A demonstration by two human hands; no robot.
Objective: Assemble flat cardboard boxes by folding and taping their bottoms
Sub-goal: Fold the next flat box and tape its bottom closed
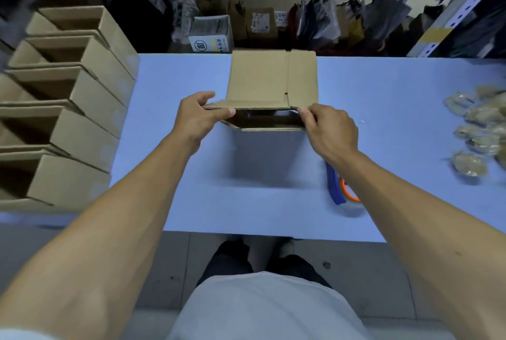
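The left hand (198, 115) pinches the left corner of a half-opened cardboard box (271, 84), thumb over the edge, while the right hand (327, 127) pinches its right corner, both holding it above the middle of the pale blue table (169, 175). The step in hand appears to be squaring the flat blank open; next the bottom flaps need folding shut. A tape dispenser (343, 189) waits near the front edge; finished boxes (63, 109) line the left edge.
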